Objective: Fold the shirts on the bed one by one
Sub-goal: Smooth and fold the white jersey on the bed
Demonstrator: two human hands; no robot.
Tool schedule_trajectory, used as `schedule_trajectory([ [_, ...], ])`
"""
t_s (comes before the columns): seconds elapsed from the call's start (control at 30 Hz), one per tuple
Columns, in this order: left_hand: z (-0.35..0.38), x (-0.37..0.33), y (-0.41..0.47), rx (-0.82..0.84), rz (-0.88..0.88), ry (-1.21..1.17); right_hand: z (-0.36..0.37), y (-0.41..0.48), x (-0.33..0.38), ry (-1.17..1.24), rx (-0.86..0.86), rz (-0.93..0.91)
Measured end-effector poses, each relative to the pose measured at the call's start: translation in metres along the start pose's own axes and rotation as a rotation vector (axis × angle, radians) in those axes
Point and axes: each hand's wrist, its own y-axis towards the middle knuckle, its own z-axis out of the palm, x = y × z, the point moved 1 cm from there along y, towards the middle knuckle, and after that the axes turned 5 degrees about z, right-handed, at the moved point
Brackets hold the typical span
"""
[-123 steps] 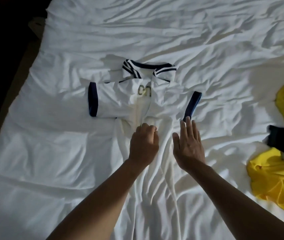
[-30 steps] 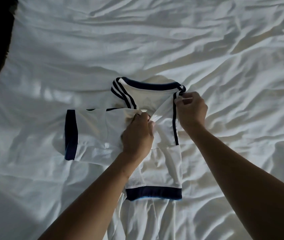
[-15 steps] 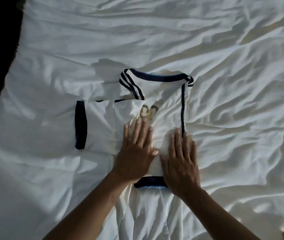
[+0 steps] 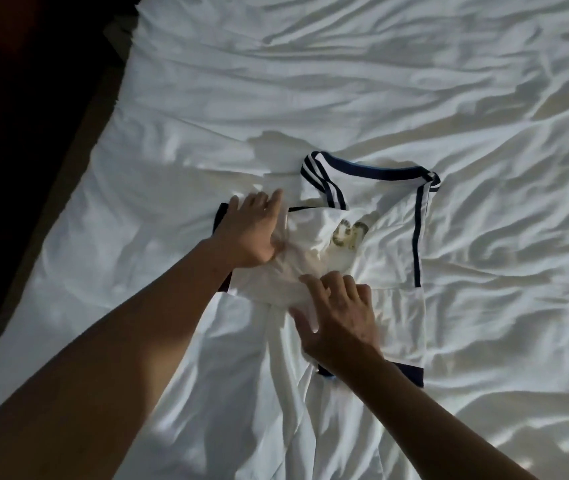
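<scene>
**Shirt** (image 4: 390, 271): white with navy trim. It lies on the bed, well in from the left edge, with the collar (image 4: 369, 168) toward the far side. The collar has a navy band and is striped at both ends. One side is folded in over the chest, and its navy cuff (image 4: 411, 374) lies toward the near side. A gold print (image 4: 348, 233) shows on the chest, partly lost in creases. The other sleeve (image 4: 265, 278) is bunched and reaches toward the bed's left edge.

**Left hand** (image 4: 255, 230): rests on that sleeve at its navy end. The fingers are straight and close together, pointing away. The thumb is hidden behind a raised fold, so I cannot tell whether it pinches the cloth.

**Right hand** (image 4: 341, 313): on the shirt's middle, just nearer than the print. The fingers are bent and together with the tips dug into the cloth. The thumb is apart, and a ridge of bunched cloth is caught between thumb and forefinger.

**Bed** (image 4: 345, 71): white sheet, heavily creased, with patches of light.

**Dark area** (image 4: 16, 133): runs along the bed's left edge; no detail can be made out.
</scene>
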Motion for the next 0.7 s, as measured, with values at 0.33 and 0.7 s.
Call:
schedule_trajectory([
  [0.33, -0.04, 0.0, -0.01, 0.094, -0.051, -0.473, -0.006, -0.007, 0.022, 0.249, -0.006, 0.146],
  [0.7, -0.073, -0.028, -0.036, 0.409, -0.191, -1.235, -0.03, 0.001, 0.059, 1.736, 0.633, 1.458],
])
